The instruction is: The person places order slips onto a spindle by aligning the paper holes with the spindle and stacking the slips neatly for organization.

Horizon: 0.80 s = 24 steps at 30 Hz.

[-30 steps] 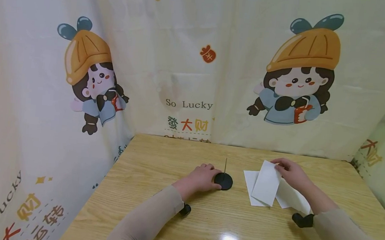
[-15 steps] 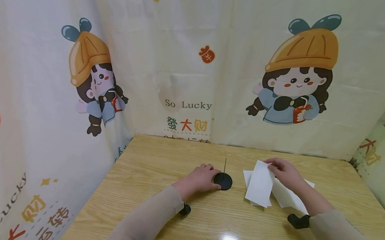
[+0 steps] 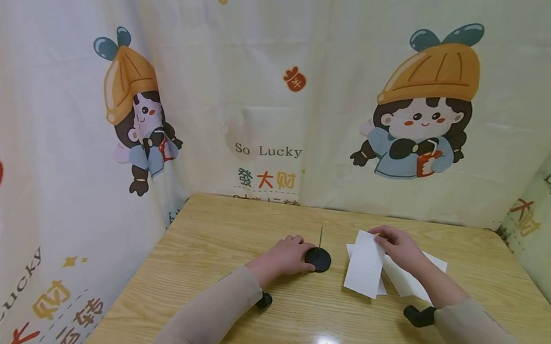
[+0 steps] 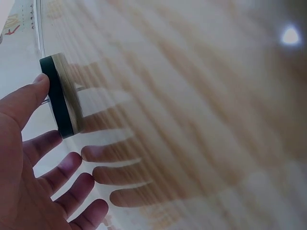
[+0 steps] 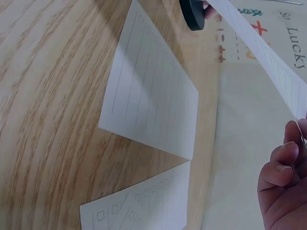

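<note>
A receipt spike (image 3: pixel 318 261) with a black round base and a thin upright metal pin stands mid-table. My left hand (image 3: pixel 290 255) holds its base by the edge; in the left wrist view the thumb and index finger grip the black disc (image 4: pixel 53 96) while the other fingers spread apart. To the right, my right hand (image 3: pixel 398 246) pinches a white paper slip (image 3: pixel 364 265) by its top corner. In the right wrist view this lined slip (image 5: pixel 268 60) is raised above another slip (image 5: pixel 148 81) lying on the wood.
More white papers (image 3: pixel 407 282) lie under and beside the right forearm, one with printed boxes (image 5: pixel 153 201) in the right wrist view. The wooden table (image 3: pixel 232 222) ends at a printed curtain (image 3: pixel 266 106) behind and at the sides. Black wrist mounts (image 3: pixel 419 315) hang below both wrists.
My right hand has moved left with the paper slip, bringing it nearer the receipt spike and uncovering more of the papers behind. The left hand keeps its grip on the base.
</note>
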Motion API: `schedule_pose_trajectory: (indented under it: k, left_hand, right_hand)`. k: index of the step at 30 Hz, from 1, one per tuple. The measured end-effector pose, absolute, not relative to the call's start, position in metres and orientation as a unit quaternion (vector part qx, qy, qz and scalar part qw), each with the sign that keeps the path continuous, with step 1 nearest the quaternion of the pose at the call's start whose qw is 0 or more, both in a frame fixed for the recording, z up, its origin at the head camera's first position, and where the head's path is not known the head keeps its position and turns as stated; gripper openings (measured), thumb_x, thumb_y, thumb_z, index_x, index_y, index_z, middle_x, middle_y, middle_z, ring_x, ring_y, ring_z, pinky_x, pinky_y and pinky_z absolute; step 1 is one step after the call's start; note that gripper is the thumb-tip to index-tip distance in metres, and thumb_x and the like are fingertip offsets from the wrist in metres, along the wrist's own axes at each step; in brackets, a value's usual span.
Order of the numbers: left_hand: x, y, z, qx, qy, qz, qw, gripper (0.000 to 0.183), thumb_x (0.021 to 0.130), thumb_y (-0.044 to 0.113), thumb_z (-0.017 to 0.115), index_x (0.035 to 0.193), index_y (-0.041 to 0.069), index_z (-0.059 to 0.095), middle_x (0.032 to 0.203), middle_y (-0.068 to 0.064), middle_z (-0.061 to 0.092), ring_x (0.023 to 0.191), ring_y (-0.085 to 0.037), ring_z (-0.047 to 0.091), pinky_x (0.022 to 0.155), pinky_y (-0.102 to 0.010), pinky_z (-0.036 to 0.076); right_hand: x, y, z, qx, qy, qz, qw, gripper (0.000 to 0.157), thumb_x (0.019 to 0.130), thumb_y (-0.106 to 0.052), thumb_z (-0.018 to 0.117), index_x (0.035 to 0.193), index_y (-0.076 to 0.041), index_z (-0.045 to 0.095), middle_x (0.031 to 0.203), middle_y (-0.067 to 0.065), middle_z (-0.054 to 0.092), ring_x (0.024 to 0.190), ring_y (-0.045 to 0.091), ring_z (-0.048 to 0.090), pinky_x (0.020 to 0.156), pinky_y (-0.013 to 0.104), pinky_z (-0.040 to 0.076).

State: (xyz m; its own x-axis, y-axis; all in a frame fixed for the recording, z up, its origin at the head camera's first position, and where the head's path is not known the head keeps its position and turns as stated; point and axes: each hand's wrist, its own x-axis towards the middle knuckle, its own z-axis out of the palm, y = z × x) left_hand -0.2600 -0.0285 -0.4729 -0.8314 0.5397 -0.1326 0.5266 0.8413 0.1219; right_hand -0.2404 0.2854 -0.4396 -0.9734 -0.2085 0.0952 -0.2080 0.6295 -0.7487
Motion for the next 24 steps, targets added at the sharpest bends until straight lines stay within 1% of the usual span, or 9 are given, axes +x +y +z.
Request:
schedule_pose_trajectory:
  k: [11, 17, 21, 24]
  left_hand:
    - [-0.26, -0.029, -0.473, 0.276, 0.956, 0.048, 0.085, 0.063, 0.091, 0.059, 0.061, 0.146, 0.032, 0.048, 0.135, -0.001, 0.052, 0.123, -0.022, 0.048, 0.101, -0.039, 0.041]
    - [-0.259, -0.029, -0.472, 0.274, 0.956, 0.051, 0.087, 0.063, 0.091, 0.059, 0.062, 0.146, 0.031, 0.048, 0.134, -0.002, 0.052, 0.122, -0.022, 0.048, 0.1, -0.038, 0.042]
    - [-0.259, -0.029, -0.472, 0.273, 0.956, 0.053, 0.089, 0.062, 0.091, 0.058, 0.062, 0.146, 0.03, 0.049, 0.134, -0.002, 0.052, 0.121, -0.022, 0.049, 0.099, -0.038, 0.043]
    - [-0.259, -0.029, -0.472, 0.274, 0.956, 0.055, 0.092, 0.062, 0.091, 0.057, 0.063, 0.146, 0.029, 0.049, 0.133, -0.002, 0.053, 0.12, -0.022, 0.05, 0.098, -0.038, 0.043]
  right_hand:
    - [-0.244, 0.276, -0.435, -0.109, 0.904, -0.412, 0.005, 0.025, 0.103, -0.016, 0.054, 0.124, -0.006, 0.064, 0.109, 0.013, 0.063, 0.087, 0.025, 0.051, 0.07, 0.035, 0.046]
    - [-0.244, 0.269, -0.429, -0.109, 0.905, -0.41, 0.002, 0.026, 0.103, -0.018, 0.055, 0.124, -0.007, 0.064, 0.115, 0.014, 0.063, 0.093, 0.025, 0.053, 0.075, 0.037, 0.046]
    - [-0.245, 0.265, -0.427, -0.115, 0.906, -0.407, -0.001, 0.024, 0.103, -0.016, 0.055, 0.123, -0.008, 0.065, 0.12, 0.015, 0.063, 0.097, 0.026, 0.054, 0.079, 0.037, 0.046]
    - [-0.246, 0.262, -0.427, -0.118, 0.904, -0.412, -0.001, 0.023, 0.103, -0.016, 0.055, 0.122, -0.008, 0.066, 0.12, 0.014, 0.063, 0.097, 0.026, 0.054, 0.079, 0.037, 0.046]
